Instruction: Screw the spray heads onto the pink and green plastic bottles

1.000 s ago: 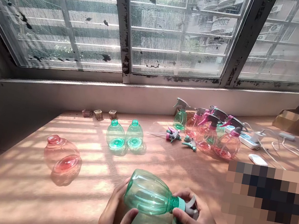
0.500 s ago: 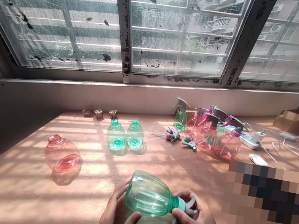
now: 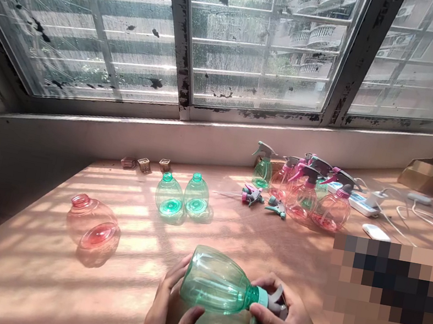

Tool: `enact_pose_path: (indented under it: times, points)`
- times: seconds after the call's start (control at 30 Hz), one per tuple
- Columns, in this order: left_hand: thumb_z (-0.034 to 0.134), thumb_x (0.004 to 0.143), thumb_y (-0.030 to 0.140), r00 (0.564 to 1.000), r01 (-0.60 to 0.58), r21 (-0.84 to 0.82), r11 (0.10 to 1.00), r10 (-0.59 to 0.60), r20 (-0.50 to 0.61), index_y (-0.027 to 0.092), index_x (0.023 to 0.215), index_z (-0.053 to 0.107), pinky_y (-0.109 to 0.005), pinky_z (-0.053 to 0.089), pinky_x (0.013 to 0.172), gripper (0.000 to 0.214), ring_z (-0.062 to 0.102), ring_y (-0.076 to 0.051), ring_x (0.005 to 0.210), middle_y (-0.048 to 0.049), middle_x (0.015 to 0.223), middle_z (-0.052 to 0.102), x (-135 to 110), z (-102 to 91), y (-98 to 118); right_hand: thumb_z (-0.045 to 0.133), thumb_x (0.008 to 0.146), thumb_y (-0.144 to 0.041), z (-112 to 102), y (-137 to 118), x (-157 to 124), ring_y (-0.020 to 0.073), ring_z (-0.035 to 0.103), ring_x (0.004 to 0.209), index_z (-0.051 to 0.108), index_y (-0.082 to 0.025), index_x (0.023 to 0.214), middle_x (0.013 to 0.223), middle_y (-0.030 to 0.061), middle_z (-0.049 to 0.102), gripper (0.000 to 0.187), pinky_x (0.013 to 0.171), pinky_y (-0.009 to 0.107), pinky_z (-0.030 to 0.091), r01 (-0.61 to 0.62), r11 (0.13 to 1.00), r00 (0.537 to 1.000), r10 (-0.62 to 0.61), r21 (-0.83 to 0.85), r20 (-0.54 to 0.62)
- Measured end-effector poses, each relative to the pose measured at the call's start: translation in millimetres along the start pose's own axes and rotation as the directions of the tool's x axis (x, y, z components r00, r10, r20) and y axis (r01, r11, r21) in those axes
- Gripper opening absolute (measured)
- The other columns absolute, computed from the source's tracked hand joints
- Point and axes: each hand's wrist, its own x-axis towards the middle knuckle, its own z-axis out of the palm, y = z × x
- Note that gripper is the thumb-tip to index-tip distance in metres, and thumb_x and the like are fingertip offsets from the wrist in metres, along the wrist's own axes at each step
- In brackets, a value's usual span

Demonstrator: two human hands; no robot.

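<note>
A clear green spray bottle point(image 3: 218, 282) lies on its side in the air close to the table's near edge, its base to the left. My right hand point(image 3: 292, 323) pinches its light green collar point(image 3: 260, 299) between thumb and fingers, beside the grey and green spray head point(image 3: 277, 305). Around the base end curves my left hand point(image 3: 168, 307), fingers behind the bottle and thumb at its lower side. Farther back stand two green bottles point(image 3: 169, 195) without spray heads. An open-necked pink bottle point(image 3: 91, 224) is at the left.
Several pink and green spray bottles point(image 3: 302, 197) with heads fitted stand at the back right. Loose spray heads point(image 3: 252, 195) lie before them. A power strip point(image 3: 360, 201), white cables and a white oval device point(image 3: 375, 232) are at right. Small square pieces point(image 3: 143, 165) sit near the wall.
The bottle and both hands keep almost the same position. The whole view has shifted very slightly.
</note>
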Motion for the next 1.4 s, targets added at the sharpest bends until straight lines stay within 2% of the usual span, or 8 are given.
enact_pose_path:
  times: [0.17, 0.33, 0.53, 0.7, 0.9, 1.07, 1.23, 1.4]
  points:
    - [0.065, 0.097, 0.054, 0.999, -0.048, -0.004, 0.999, 0.048, 0.012, 0.033, 0.137, 0.065, -0.052, 0.036, 0.127, 0.045, 0.056, -0.037, 0.143, -0.0087, 0.160, 0.052, 1.1, -1.7, 5.4, 0.093, 0.076, -0.049, -1.4, 0.8, 1.2, 0.0153, 0.063, 0.056, 0.062, -0.019, 0.101, 0.064, -0.0031, 0.070, 0.050, 0.057, 0.034, 0.061, -0.036, 0.997, 0.999, 0.033, 0.072, 0.041]
    - [0.079, 0.086, 0.057, 1.000, -0.009, -0.063, 0.998, 0.009, 0.007, 0.032, 0.130, 0.069, -0.052, 0.038, 0.126, 0.051, 0.052, -0.041, 0.146, -0.0094, 0.158, 0.053, -0.1, -1.9, 11.6, 0.096, 0.073, -0.046, 0.5, -0.5, 0.0, 0.0143, 0.063, 0.059, 0.061, -0.020, 0.104, 0.067, -0.0041, 0.070, 0.053, 0.057, 0.029, 0.057, -0.042, 0.994, 0.999, 0.043, 0.102, -0.009]
    - [0.074, 0.091, 0.056, 0.997, 0.065, -0.061, 0.996, -0.063, 0.036, 0.029, 0.130, 0.069, -0.052, 0.041, 0.124, 0.047, 0.057, -0.040, 0.141, -0.0101, 0.160, 0.051, 0.4, -4.9, 15.5, 0.096, 0.071, -0.046, 3.2, -3.4, -1.9, 0.0145, 0.065, 0.060, 0.064, -0.020, 0.100, 0.068, -0.0045, 0.068, 0.050, 0.056, 0.029, 0.059, -0.011, 0.997, 1.000, 0.012, 0.074, -0.011]
    - [0.063, 0.099, 0.053, 0.999, -0.028, -0.002, 1.000, 0.028, 0.027, 0.032, 0.136, 0.068, -0.047, 0.044, 0.122, 0.043, 0.048, -0.036, 0.149, -0.0079, 0.162, 0.050, 1.4, -5.1, 13.3, 0.092, 0.075, -0.051, -1.9, -2.9, 0.1, 0.0180, 0.065, 0.061, 0.059, -0.020, 0.109, 0.066, -0.0017, 0.072, 0.057, 0.058, 0.037, 0.064, -0.069, 0.997, 0.998, 0.069, 0.035, -0.009]
    - [0.077, 0.087, 0.058, 0.996, -0.081, 0.014, 0.997, 0.080, 0.038, 0.032, 0.137, 0.064, -0.053, 0.037, 0.126, 0.058, 0.048, -0.040, 0.148, -0.0098, 0.156, 0.055, 1.6, -2.7, 13.4, 0.095, 0.073, -0.045, 1.9, -2.6, -1.5, 0.0142, 0.065, 0.062, 0.065, -0.020, 0.101, 0.070, -0.0040, 0.068, 0.049, 0.058, 0.030, 0.062, -0.027, 0.998, 1.000, 0.027, 0.060, 0.006]
    - [0.063, 0.097, 0.058, 0.999, -0.050, 0.033, 0.998, 0.050, 0.016, 0.030, 0.139, 0.062, -0.053, 0.040, 0.124, 0.050, 0.053, -0.038, 0.144, -0.0112, 0.160, 0.049, 1.3, 0.0, 8.3, 0.096, 0.073, -0.044, -0.3, 0.6, -0.6, 0.0131, 0.065, 0.063, 0.067, -0.019, 0.099, 0.072, -0.0035, 0.068, 0.046, 0.057, 0.026, 0.059, -0.021, 0.998, 1.000, 0.020, 0.051, 0.017]
    - [0.059, 0.101, 0.050, 0.990, -0.142, 0.054, 0.988, 0.143, -0.007, 0.035, 0.134, 0.064, -0.051, 0.045, 0.120, 0.037, 0.047, -0.036, 0.149, -0.0094, 0.157, 0.051, 0.7, 1.2, 3.7, 0.092, 0.078, -0.049, -4.8, 1.0, 1.5, 0.0177, 0.066, 0.059, 0.061, -0.019, 0.107, 0.065, -0.0009, 0.072, 0.053, 0.058, 0.035, 0.062, -0.046, 0.998, 0.998, 0.044, 0.046, 0.045]
    - [0.075, 0.090, 0.056, 0.990, -0.144, 0.080, 0.986, 0.144, 0.007, 0.033, 0.142, 0.057, -0.054, 0.042, 0.122, 0.060, 0.046, -0.040, 0.150, -0.0118, 0.164, 0.043, -0.8, 2.4, 7.7, 0.096, 0.072, -0.044, -0.6, 0.1, -0.3, 0.0143, 0.066, 0.062, 0.068, -0.019, 0.101, 0.071, -0.0038, 0.068, 0.047, 0.057, 0.029, 0.061, -0.028, 0.998, 1.000, 0.027, 0.058, 0.015]
